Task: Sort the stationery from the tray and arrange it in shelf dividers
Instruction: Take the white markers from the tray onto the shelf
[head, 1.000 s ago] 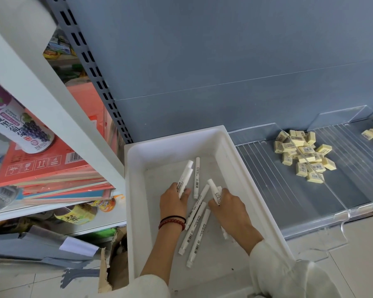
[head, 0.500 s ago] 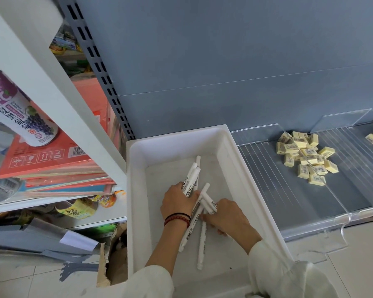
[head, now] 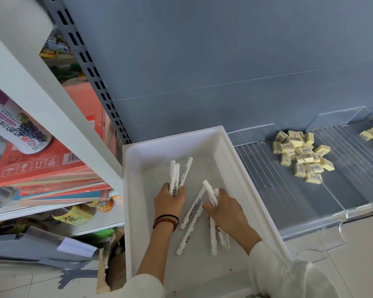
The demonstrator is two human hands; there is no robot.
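Gathering: pens (head: 175, 175) lay spread in the tray (head: 172, 139) before; now my hands hold most.
Left hand (head: 169, 200): grips three pens.
Right hand (head: 223, 209): grips some more.
Loose pens (head: 193, 209): two, mid-tray, between my hands.

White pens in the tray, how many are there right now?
About 8 white pens: three gripped in the left hand, two loose on the tray floor between the hands, and roughly three in the right hand. The fingers may hide more.
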